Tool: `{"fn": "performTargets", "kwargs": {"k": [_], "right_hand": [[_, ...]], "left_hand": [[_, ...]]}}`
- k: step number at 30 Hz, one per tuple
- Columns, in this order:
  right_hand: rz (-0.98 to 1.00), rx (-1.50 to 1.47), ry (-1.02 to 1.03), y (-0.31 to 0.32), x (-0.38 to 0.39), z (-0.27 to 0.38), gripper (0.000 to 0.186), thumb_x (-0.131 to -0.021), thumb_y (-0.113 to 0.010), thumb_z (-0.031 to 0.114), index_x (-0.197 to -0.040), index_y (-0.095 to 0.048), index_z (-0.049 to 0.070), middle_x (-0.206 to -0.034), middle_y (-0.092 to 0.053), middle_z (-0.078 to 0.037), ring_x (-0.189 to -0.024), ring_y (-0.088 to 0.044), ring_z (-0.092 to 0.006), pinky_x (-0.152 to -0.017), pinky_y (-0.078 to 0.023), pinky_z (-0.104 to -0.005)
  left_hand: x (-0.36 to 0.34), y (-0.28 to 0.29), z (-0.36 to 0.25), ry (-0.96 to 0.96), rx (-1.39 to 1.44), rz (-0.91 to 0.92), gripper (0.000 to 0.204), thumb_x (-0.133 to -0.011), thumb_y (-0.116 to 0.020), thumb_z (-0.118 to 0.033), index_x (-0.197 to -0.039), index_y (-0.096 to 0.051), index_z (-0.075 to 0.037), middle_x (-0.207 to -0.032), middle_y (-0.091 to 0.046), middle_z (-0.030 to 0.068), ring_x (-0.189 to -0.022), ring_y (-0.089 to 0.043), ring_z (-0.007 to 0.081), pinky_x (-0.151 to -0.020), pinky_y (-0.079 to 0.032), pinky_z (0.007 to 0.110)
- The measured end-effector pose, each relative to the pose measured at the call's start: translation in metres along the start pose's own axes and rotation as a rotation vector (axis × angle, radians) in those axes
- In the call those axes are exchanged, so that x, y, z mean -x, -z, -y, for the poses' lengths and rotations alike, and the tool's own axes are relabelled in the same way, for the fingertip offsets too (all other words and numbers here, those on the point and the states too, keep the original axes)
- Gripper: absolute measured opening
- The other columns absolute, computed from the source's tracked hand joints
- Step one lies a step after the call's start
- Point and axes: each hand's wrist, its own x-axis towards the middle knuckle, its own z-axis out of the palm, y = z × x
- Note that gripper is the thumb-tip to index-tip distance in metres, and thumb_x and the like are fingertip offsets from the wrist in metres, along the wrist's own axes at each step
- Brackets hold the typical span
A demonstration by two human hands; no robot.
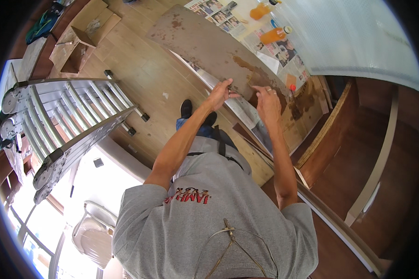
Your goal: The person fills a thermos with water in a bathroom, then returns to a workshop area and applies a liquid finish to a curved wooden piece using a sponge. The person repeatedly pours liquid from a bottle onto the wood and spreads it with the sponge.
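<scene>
A brown sheet or board (214, 51) with dark wet patches and speckles lies in front of me, running from the upper left toward the cabinet. Over its near edge is my left hand (221, 94), its fingers apart, with nothing visible in them. My right hand (268, 103) is a short way to the right, above the dark wet patch. Its fingers are curled together, and whatever they may hold is too small to make out. Beside the right hand, a small red-capped item (293, 87) rests near the stained end of the board.
Two bottles of orange liquid, one an orange bottle (273, 35), stand on newspaper (228, 21) beyond the board. An aluminium ladder (74, 111) lies to the left. An open wooden cabinet frame (328, 135) is at the right. A chair (94, 230) is at lower left.
</scene>
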Motion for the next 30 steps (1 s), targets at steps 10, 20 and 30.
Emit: {"fn": "performTargets", "kwargs": {"k": [10, 20, 30], "right_hand": [[-0.044, -0.255, -0.056, 0.034, 0.020, 0.016, 0.026, -0.100, -0.059, 0.007, -0.122, -0.073, 0.009, -0.114, -0.072, -0.019, -0.106, -0.067, -0.0401, -0.093, -0.052, -0.0488], [-0.043, 0.046, 0.201, 0.005, -0.043, -0.003, 0.028, -0.096, -0.064, 0.014, -0.121, -0.075, 0.018, -0.108, -0.073, -0.013, -0.104, -0.069, -0.0362, -0.087, -0.054, -0.0505], [-0.052, -0.016, -0.005, 0.000, -0.081, -0.048, 0.024, -0.099, -0.063, 0.013, -0.122, -0.073, 0.010, -0.111, -0.072, -0.019, -0.103, -0.070, -0.0412, -0.089, -0.056, -0.0524]], "left_hand": [[0.000, 0.017, 0.013, 0.008, -0.201, -0.044, 0.063, -0.108, -0.062, -0.040, -0.142, -0.049, 0.012, -0.139, -0.063, 0.0178, -0.118, -0.067, 0.0261, -0.108, -0.055, 0.043], [-0.001, 0.026, 0.004, -0.002, 0.070, 0.091, 0.039, -0.104, -0.068, -0.025, -0.124, -0.059, 0.007, -0.128, -0.065, 0.0161, -0.123, -0.062, 0.0280, -0.110, -0.054, 0.054], [0.000, 0.021, 0.002, 0.050, -0.106, 0.044, 0.041, -0.104, -0.069, -0.023, -0.131, -0.062, 0.008, -0.128, -0.069, 0.0119, -0.120, -0.065, 0.0215, -0.107, -0.054, 0.043]]}}
